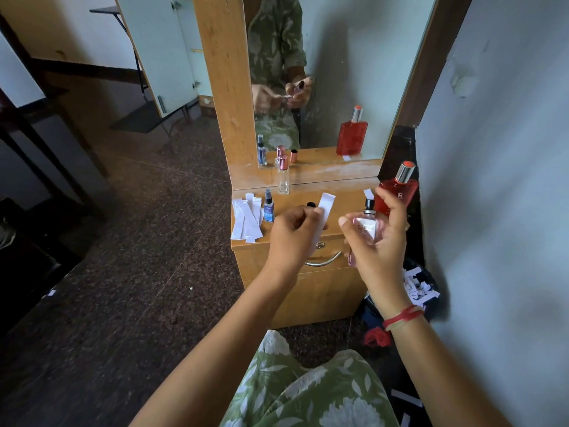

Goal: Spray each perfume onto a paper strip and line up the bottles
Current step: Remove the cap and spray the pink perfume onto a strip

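Note:
My right hand (377,241) grips a small pink perfume bottle (366,226) with a black nozzle, index finger up by the nozzle. My left hand (292,232) pinches a white paper strip (324,211) upright just left of the bottle. On the wooden dresser top (345,197) stand a small blue spray bottle (268,208), a tall clear bottle with a pink cap (283,177) and a large red bottle with a silver cap (397,189). A pile of white paper strips (246,218) lies at the dresser's left edge. A black cap (311,204) lies behind my left hand.
A mirror (338,72) rises behind the dresser top and reflects the bottles and hands. A drawer with a metal handle (326,261) is below. A dark bag of used strips (415,288) sits on the floor to the right, beside the wall.

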{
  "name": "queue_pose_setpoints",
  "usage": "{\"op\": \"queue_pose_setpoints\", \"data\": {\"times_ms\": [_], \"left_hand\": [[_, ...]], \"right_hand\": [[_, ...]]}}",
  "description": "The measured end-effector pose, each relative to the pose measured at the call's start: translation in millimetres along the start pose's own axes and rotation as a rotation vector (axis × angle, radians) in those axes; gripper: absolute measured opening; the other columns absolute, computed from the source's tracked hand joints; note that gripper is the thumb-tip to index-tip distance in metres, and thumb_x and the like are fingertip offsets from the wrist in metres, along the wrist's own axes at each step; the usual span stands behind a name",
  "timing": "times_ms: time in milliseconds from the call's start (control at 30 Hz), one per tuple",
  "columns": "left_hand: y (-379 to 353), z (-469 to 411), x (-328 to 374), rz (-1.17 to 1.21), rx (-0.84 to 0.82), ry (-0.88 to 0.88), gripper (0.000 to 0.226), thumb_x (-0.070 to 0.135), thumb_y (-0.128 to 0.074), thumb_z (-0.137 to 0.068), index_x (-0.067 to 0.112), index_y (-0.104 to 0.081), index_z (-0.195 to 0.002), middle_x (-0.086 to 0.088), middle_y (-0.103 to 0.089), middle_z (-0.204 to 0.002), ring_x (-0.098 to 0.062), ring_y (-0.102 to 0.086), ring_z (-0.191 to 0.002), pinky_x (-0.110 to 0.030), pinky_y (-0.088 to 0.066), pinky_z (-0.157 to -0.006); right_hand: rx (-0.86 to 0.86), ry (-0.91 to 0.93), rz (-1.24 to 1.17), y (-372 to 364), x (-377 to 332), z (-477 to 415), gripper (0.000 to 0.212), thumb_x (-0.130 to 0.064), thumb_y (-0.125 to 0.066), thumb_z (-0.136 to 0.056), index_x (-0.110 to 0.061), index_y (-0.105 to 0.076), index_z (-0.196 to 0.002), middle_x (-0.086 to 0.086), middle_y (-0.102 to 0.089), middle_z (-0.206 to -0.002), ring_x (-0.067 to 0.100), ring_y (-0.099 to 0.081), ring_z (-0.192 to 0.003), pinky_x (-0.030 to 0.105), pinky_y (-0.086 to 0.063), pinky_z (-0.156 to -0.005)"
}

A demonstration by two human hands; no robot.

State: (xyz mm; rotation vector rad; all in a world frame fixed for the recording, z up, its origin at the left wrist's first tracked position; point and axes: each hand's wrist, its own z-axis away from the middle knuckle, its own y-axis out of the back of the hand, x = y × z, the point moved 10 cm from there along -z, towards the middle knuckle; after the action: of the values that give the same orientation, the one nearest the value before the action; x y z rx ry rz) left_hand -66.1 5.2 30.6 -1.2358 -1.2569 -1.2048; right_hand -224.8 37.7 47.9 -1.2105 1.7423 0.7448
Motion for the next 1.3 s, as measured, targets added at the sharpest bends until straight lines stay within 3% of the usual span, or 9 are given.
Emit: {"op": "queue_pose_setpoints", "data": {"times_ms": [200, 500, 567, 667, 833, 1033, 1133, 1200, 1300], "left_hand": [[-24.6, -5.4, -3.8, 0.174, -0.082, 0.038, 0.026, 0.016, -0.052, -0.098, 0.005, -0.058, -0.075, -0.001, -0.053, -0.069, -0.001, -0.048, -0.053, -0.013, -0.039, -0.050], [-52.1, -9.5, -12.7, 0.221, -0.169, 0.066, 0.018, 0.013, -0.054, -0.097, 0.014, -0.060, -0.080, 0.010, -0.057, -0.052, 0.000, -0.048, -0.044, -0.016, -0.031, -0.045], [-53.9, -10.8, -14.8, 0.215, -0.170, 0.072, 0.020, 0.013, -0.054, -0.096, 0.015, -0.059, -0.077, 0.011, -0.056, -0.050, 0.000, -0.047, -0.043, -0.017, -0.031, -0.046], [-54.5, -14.4, -19.1, 0.215, -0.140, 0.098, 0.022, 0.013, -0.055, -0.096, 0.015, -0.058, -0.074, 0.012, -0.054, -0.049, 0.001, -0.045, -0.046, -0.017, -0.032, -0.048], [-51.7, -25.0, -29.1, 0.175, -0.072, 0.144, 0.016, 0.016, -0.056, -0.095, 0.013, -0.061, -0.080, 0.004, -0.052, -0.070, 0.004, -0.045, -0.049, -0.015, -0.035, -0.049], [-55.9, -35.3, -36.1, 0.160, -0.064, 0.151, 0.018, 0.015, -0.060, -0.093, 0.014, -0.063, -0.075, 0.005, -0.055, -0.068, 0.005, -0.046, -0.049, -0.015, -0.036, -0.047], [-55.7, -43.3, -43.6, 0.161, -0.030, 0.181, 0.011, 0.015, -0.068, -0.088, 0.005, -0.066, -0.092, 0.001, -0.059, -0.071, 0.003, -0.049, -0.049, -0.013, -0.039, -0.045], [-54.2, -50.2, -49.4, 0.156, 0.010, 0.215, 0.021, 0.014, -0.073, -0.083, 0.007, -0.061, -0.099, -0.001, -0.061, -0.074, -0.004, -0.052, -0.053, -0.016, -0.043, -0.048], [-54.3, -63.0, -53.7, 0.148, 0.052, 0.215, 0.030, 0.008, -0.076, -0.080, 0.013, -0.050, -0.095, -0.004, -0.062, -0.074, -0.012, -0.057, -0.059, -0.019, -0.049, -0.054]], "right_hand": [[0.036, -0.084, -0.023, -0.1, 15.9, 5.1, 0.062, 0.006, -0.072, -0.077, -0.009, -0.041, -0.129, -0.029, -0.064, -0.093, -0.008, -0.064, -0.078, 0.010, -0.049, -0.068], [0.093, -0.078, 0.002, 14.1, 19.7, -10.3, 0.051, 0.008, -0.071, -0.075, -0.008, -0.049, -0.119, 0.001, -0.054, -0.108, -0.011, -0.058, -0.080, 0.005, -0.044, -0.067], [0.076, -0.082, 0.013, 15.8, 24.0, -12.9, 0.053, 0.004, -0.074, -0.074, -0.020, -0.051, -0.115, 0.010, -0.053, -0.115, -0.001, -0.059, -0.088, 0.011, -0.048, -0.071], [0.065, -0.115, 0.041, 18.1, 31.6, -13.5, 0.051, -0.018, -0.077, -0.071, -0.041, -0.053, -0.109, 0.012, -0.053, -0.121, 0.030, -0.059, -0.102, 0.038, -0.055, -0.081], [0.081, -0.204, 0.036, 26.5, 52.8, -13.3, 0.048, -0.032, -0.074, -0.068, -0.043, -0.054, -0.109, 0.015, -0.058, -0.117, 0.044, -0.061, -0.095, 0.062, -0.053, -0.076], [0.085, -0.254, -0.002, 31.6, 68.6, -14.3, 0.048, -0.011, -0.073, -0.075, -0.032, -0.054, -0.113, 0.015, -0.059, -0.113, 0.037, -0.064, -0.076, 0.033, -0.053, -0.052], [0.091, -0.244, 0.024, 35.4, 73.6, -21.8, 0.048, -0.007, -0.072, -0.076, -0.024, -0.052, -0.115, 0.014, -0.060, -0.109, 0.035, -0.064, -0.076, 0.036, -0.055, -0.059], [0.093, -0.245, 0.064, 36.8, 75.0, -27.2, 0.047, -0.003, -0.072, -0.077, -0.023, -0.052, -0.115, 0.007, -0.060, -0.107, 0.024, -0.066, -0.079, 0.036, -0.057, -0.064], [0.108, -0.232, 0.114, 39.5, 74.0, -33.3, 0.047, -0.002, -0.071, -0.080, -0.018, -0.050, -0.119, -0.006, -0.058, -0.097, 0.000, -0.064, -0.067, 0.017, -0.054, -0.055]]}}
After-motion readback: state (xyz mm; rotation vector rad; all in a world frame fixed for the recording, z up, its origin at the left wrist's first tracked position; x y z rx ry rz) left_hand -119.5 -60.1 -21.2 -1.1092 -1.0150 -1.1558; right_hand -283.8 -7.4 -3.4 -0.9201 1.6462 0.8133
